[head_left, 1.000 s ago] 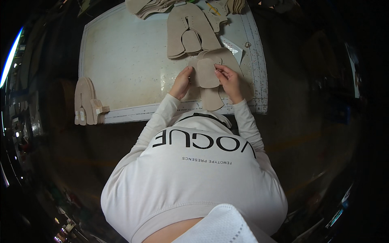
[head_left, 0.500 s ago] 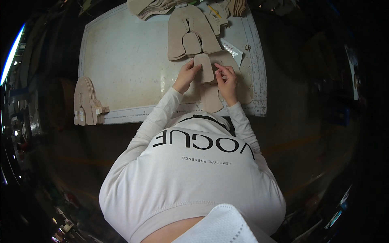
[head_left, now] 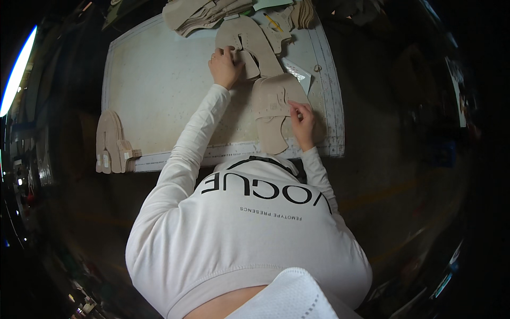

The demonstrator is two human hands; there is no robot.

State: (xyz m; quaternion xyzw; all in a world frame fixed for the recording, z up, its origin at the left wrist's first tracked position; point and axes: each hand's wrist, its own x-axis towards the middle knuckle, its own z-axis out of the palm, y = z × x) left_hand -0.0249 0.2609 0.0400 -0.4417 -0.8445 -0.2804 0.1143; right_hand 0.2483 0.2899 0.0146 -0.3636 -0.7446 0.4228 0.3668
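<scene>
My left hand (head_left: pixel 226 68) reaches to the far side, its fingers curled over the edge of a beige tongue-shaped piece (head_left: pixel 247 66). That piece lies in the opening of a U-shaped stack of beige shoe-upper pieces (head_left: pixel 270 56). Nearer me, my right hand (head_left: pixel 302 121) is closed with thumb and fingertips together over the right side of a wide beige upper piece (head_left: pixel 273 90). Whatever those fingertips hold, if anything, is too small to see. This wide piece has slits and a small dotted patch. Below it another beige piece (head_left: pixel 272 135) sticks out toward the table's near edge.
The pale work table (head_left: pixel 154 85) has a ruled border. At its near left corner stands a stack of beige cut pieces (head_left: pixel 109 143). More beige stacks (head_left: pixel 199 16) line the far edge, with a yellow tool (head_left: pixel 273 22) and a white patterned sheet (head_left: pixel 297 74) on the right.
My left hand has moved up and left to the U-shaped stack with the tongue-shaped piece. My right hand has shifted slightly down, its fingertips drawn together, and the wide piece is now uncovered.
</scene>
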